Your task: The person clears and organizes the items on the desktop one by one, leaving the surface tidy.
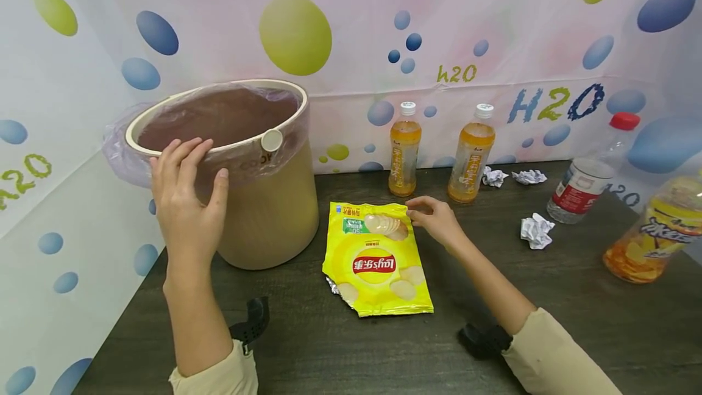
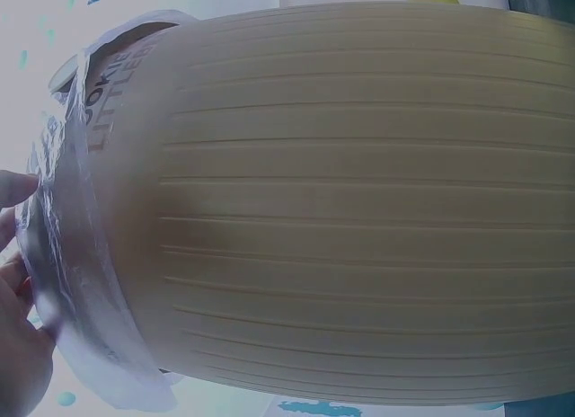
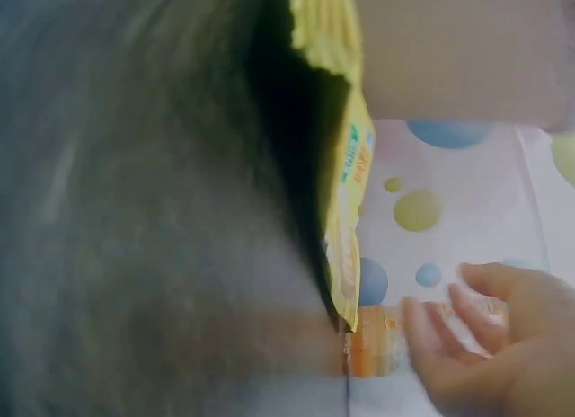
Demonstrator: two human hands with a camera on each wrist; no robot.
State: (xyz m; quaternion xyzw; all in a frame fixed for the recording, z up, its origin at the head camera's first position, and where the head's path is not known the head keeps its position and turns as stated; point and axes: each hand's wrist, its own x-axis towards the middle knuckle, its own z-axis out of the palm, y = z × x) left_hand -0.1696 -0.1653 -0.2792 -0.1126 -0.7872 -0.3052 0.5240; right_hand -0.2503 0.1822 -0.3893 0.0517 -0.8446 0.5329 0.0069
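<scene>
- Left hand (image 1: 186, 197): fingers straight on the near rim of a beige trash bin (image 1: 274, 218) with a translucent liner (image 1: 125, 160), thumb spread apart.
- Right hand (image 1: 437, 219): thumb and fingers apart, beside a corner of a yellow Lay's chip bag (image 1: 375, 288).
- The torn bag lies on a dark table (image 1: 351, 358), right of the bin; two orange-drink bottles (image 1: 404, 157) stand behind.

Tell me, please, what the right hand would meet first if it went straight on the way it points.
The right hand would probably meet the yellow chip bag first, at its nearest corner, though depth there is hard to judge.
</scene>
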